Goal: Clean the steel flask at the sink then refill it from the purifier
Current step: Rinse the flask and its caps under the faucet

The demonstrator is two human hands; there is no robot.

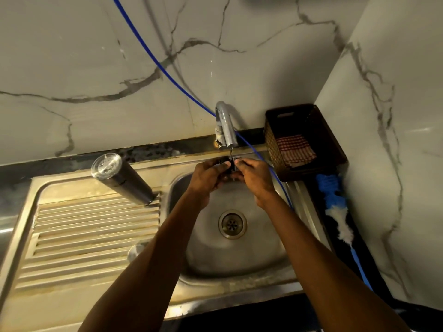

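The steel flask (124, 180) stands mouth down on the drainboard (91, 226), left of the basin, with its round base facing up. Both hands meet under the spout of the chrome tap (225, 125), over the back of the sink basin (239, 250). My left hand (207, 176) and my right hand (255, 176) pinch a small dark cap (231, 167) between their fingertips. A thin stream of water runs from the spout onto it. Most of the cap is hidden by my fingers.
A brown basket (318, 130) holding a checked cloth (293, 148) sits right of the tap. A blue hose (177, 85) runs down the marble wall past the tap. A blue and white brush (335, 207) lies along the right edge. The drain (232, 224) is uncovered.
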